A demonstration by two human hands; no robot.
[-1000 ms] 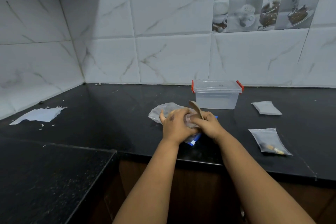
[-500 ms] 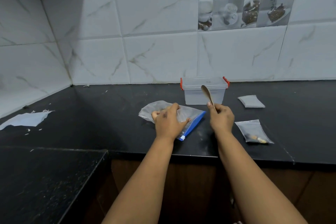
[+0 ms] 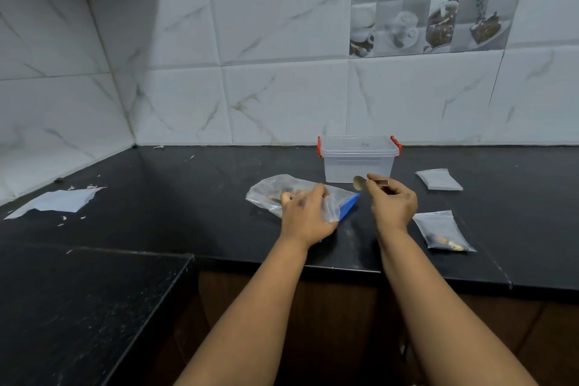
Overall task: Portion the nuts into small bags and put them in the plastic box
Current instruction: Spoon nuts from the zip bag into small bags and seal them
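Right hand [image 3: 393, 205] fingers pinched a spoon [image 3: 360, 182]. Left hand [image 3: 305, 213] fingers curled, gripping the large nut bag [image 3: 275, 191] on the counter [image 3: 188, 197]. Plastic box [image 3: 358, 160] stood at 12 o'clock; one filled small bag [image 3: 441, 230] lay at 3 o'clock.

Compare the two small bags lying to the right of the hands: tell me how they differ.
The near small clear bag holds a few nuts at its bottom end; the far small pale bag shows no contents. The near one looks see-through against the black counter, the far one whitish. The near one lies beside the right hand, the far one right of the plastic box. Both lie flat, untouched.
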